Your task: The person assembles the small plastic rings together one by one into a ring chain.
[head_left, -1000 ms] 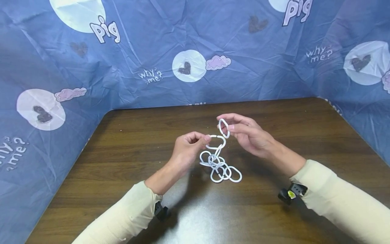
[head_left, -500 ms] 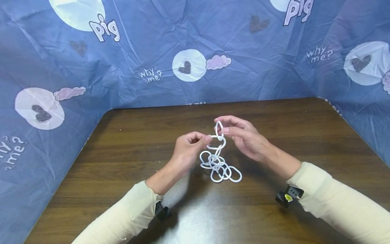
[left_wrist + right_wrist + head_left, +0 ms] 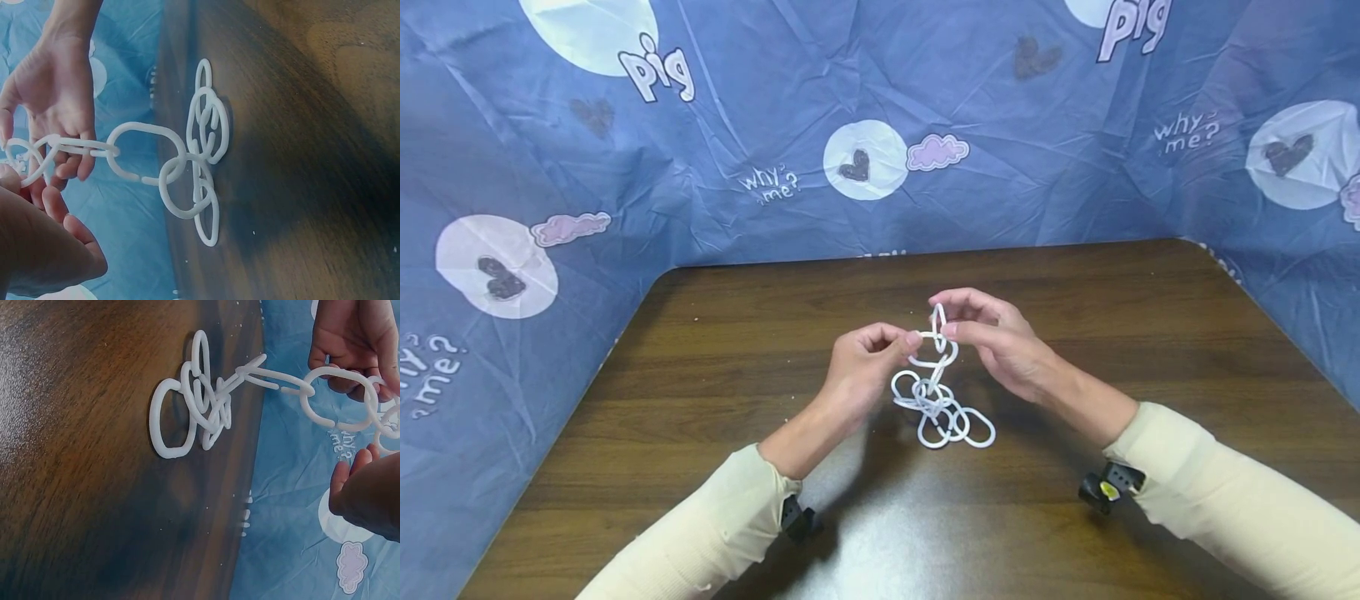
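In the head view my left hand (image 3: 867, 367) pinches a white plastic chain link (image 3: 953, 357) between thumb and fingers, over the middle of the table. Just to its right, my right hand (image 3: 1000, 342) holds another white link (image 3: 941, 310) on edge between thumb and fingertips. This second link crosses the upper side of the first, and both wrist views show the two overlapping. From the left hand's link the chain hangs down, where a link with a small gap (image 3: 133, 127) shows in the left wrist view. The lower links (image 3: 154, 422) lie heaped on the wood.
The brown wooden table (image 3: 700, 400) has rounded far corners. Behind and beside it hangs a blue printed cloth (image 3: 760, 100). Black devices, such as the right wrist one (image 3: 1112, 485), are strapped below both sleeves.
My right hand has moved left and slightly down, carrying its link from the right end of the left hand's link onto its upper side. The left hand and the heap stay almost still.
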Demonstrator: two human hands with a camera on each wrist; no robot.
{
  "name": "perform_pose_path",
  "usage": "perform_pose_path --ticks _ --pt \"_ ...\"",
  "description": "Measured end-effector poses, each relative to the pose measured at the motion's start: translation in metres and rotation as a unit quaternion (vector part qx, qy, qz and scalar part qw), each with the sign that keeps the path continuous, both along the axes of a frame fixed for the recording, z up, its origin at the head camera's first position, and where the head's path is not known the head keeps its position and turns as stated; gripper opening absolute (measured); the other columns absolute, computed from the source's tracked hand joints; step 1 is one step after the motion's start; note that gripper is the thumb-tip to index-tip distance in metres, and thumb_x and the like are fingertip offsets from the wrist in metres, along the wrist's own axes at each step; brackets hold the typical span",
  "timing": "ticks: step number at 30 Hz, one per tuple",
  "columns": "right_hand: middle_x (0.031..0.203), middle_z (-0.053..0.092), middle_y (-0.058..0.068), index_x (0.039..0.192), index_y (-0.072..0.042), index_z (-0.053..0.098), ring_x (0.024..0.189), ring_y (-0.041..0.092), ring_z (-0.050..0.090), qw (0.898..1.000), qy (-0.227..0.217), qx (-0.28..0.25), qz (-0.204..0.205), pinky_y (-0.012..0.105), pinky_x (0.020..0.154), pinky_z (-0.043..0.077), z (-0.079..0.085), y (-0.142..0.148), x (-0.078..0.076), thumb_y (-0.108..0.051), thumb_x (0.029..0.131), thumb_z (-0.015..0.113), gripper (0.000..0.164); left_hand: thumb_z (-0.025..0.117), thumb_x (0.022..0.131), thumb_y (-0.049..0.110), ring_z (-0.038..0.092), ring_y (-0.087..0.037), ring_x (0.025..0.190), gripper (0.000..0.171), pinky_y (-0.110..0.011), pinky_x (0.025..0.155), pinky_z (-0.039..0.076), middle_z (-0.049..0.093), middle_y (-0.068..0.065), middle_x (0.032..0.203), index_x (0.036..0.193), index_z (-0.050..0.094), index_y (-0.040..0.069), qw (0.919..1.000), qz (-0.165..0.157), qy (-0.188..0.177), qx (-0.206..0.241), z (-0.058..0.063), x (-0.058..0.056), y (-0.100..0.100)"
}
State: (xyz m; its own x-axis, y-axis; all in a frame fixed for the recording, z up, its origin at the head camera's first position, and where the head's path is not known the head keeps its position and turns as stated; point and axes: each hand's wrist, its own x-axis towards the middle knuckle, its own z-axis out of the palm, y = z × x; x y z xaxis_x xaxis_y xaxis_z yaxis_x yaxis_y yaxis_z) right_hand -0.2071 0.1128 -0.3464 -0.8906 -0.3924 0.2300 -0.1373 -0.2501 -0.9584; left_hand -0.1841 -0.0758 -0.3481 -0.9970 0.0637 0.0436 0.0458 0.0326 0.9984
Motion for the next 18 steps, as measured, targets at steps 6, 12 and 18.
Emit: perform_pose_path --ticks 6,12,18 --pt "0.099 0.058 0.007 0.116 -0.004 0.06 0.094 0.018 0.052 0.999 0.004 -0.014 -0.04 0.028 0.087 0.04 0.0 -0.001 0.0 0.006 0.082 0.06 0.035 0.072 0.086 0.014 0.056 -0.011 0.069 0.013 -0.027 0.07 0.048 0.062 0.001 0.07 0.081 0.068 0.003 0.9999 -0.009 -0.003 0.014 0.001 0.001 0.0" --pt "0.097 0.059 0.005 0.115 -0.003 0.059 0.092 0.018 0.054 0.997 0.028 -0.015 -0.074 0.025 0.082 0.044 0.003 -0.001 0.0 0.011 0.081 0.06 0.036 0.07 0.087 0.009 0.056 -0.01 0.068 0.009 -0.022 0.067 0.047 0.062 0.001 0.07 0.08 0.067 0.004 0.9991 -0.026 0.003 0.032 0.001 0.003 -0.002" --pt "0.097 0.058 0.008 0.117 0.0 0.059 0.092 0.022 0.055 0.983 0.125 0.067 -0.114 0.027 0.083 0.044 0.013 0.0 0.0 0.008 0.078 0.066 0.04 0.068 0.087 0.007 0.056 -0.01 0.07 0.005 -0.022 0.066 0.046 0.064 0.001 0.073 0.085 0.066 0.002 0.9978 -0.053 0.012 0.04 -0.001 0.003 -0.003"
